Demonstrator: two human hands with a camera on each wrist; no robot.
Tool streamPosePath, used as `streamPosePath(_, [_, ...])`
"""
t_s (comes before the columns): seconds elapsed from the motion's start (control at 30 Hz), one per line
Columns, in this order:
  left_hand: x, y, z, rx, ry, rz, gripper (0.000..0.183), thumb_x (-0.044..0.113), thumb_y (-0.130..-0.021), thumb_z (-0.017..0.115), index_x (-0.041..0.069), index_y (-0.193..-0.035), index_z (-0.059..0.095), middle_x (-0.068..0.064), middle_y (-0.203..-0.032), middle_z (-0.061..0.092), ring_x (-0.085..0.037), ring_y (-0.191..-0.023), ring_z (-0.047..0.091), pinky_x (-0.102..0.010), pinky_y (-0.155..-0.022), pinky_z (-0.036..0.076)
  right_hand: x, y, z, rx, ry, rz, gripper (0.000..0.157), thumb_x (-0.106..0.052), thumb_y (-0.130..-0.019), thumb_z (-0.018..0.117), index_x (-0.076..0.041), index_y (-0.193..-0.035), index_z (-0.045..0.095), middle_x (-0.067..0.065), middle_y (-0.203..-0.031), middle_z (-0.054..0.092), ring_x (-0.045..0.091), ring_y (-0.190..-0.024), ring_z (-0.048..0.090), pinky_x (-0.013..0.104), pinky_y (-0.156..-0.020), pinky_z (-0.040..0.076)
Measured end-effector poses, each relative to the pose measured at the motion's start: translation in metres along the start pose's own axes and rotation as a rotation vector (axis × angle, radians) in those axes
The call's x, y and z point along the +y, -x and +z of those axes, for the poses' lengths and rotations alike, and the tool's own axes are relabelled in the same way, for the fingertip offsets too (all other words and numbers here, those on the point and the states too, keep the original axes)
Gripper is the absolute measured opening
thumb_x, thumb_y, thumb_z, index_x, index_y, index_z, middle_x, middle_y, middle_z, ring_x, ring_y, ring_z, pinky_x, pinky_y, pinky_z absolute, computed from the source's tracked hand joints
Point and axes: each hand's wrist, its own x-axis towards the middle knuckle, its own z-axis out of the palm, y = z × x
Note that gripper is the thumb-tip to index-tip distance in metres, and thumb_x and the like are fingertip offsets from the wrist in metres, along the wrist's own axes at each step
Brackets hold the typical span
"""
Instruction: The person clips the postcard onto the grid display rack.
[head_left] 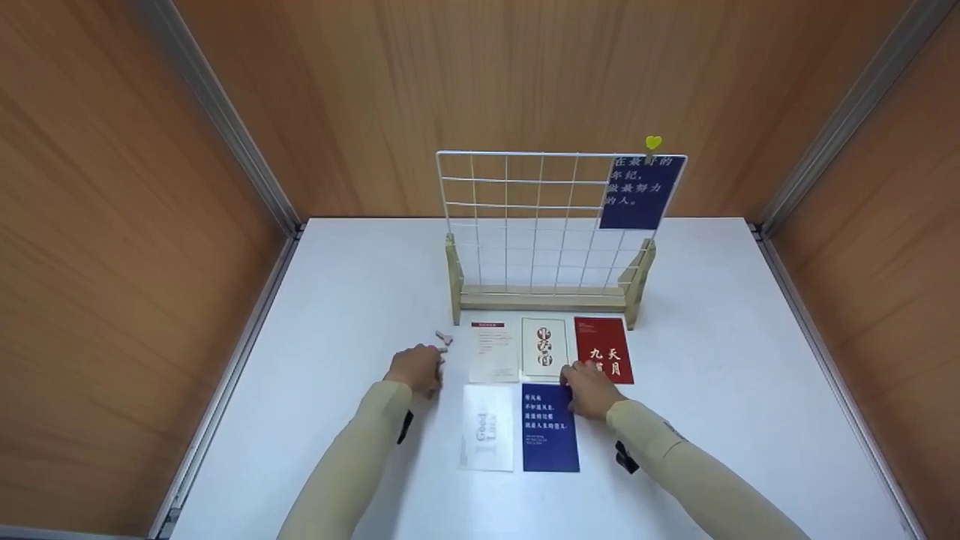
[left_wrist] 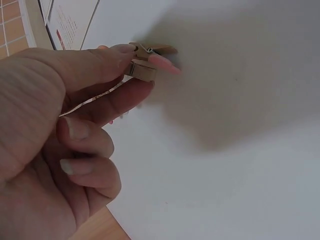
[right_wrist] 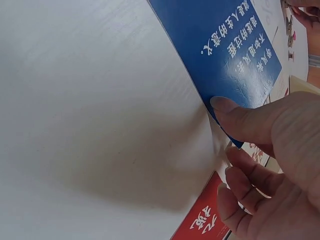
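Your left arm (head_left: 341,461) and right arm (head_left: 694,469), both in pale sleeves, reach forward and slant inward. Your left hand (head_left: 416,370) is knuckles-up in the head view; the left wrist view shows its thumb (left_wrist: 95,65) and index finger (left_wrist: 125,102) drawn together in a pinch, with two more fingers bent toward the palm. Your right hand (head_left: 592,390) sits well apart from it, its thumb (right_wrist: 245,120) stretched out and pressing, three fingers bent close together beneath.
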Motion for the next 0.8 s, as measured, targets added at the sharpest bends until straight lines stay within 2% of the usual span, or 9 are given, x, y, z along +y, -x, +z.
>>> streamPosePath(0.3, [-0.004,0.000,-0.004,0.066,0.015,0.007,0.018,0.007,-0.084,0.074,0.011,-0.070,0.064,0.002,-0.062,0.057,-0.016,-0.058,0.050,-0.037,-0.062,0.049,-0.001,-0.001,-0.004,-0.032,-0.058,0.029,0.028,-0.002,-0.080,0.079,-0.008,-0.101,0.061,0.004,-0.093,0.064,0.022,-0.090,0.058,0.043,-0.084,0.049])
streamPosePath(0.5, [-0.001,0.000,-0.006,0.078,0.038,-0.024,0.002,0.008,-0.085,0.075,0.007,-0.085,0.073,0.001,-0.069,0.062,-0.017,-0.064,0.056,-0.039,-0.070,0.053,0.000,-0.003,-0.007,-0.024,-0.080,0.024,0.027,-0.007,-0.080,0.082,-0.008,-0.097,0.061,0.003,-0.090,0.064,0.020,-0.085,0.060,0.042,-0.080,0.051])
streamPosePath(0.67, [-0.001,-0.002,-0.006,0.089,0.044,-0.027,0.008,0.007,-0.086,0.072,0.007,-0.094,0.075,0.000,-0.075,0.065,-0.018,-0.069,0.058,-0.041,-0.076,0.053,-0.001,-0.004,-0.010,-0.014,-0.097,0.040,0.025,-0.008,-0.080,0.082,-0.009,-0.095,0.062,0.002,-0.089,0.065,0.019,-0.083,0.059,0.041,-0.079,0.051])
streamPosePath(0.8, [0.000,-0.003,-0.005,0.099,0.058,-0.014,0.013,0.008,-0.089,0.071,0.008,-0.102,0.073,-0.001,-0.085,0.068,-0.020,-0.077,0.062,-0.042,-0.079,0.053,0.000,-0.003,-0.012,-0.021,-0.110,0.063,0.028,-0.008,-0.080,0.082,-0.009,-0.102,0.064,0.002,-0.093,0.065,0.019,-0.086,0.060,0.042,-0.082,0.051])
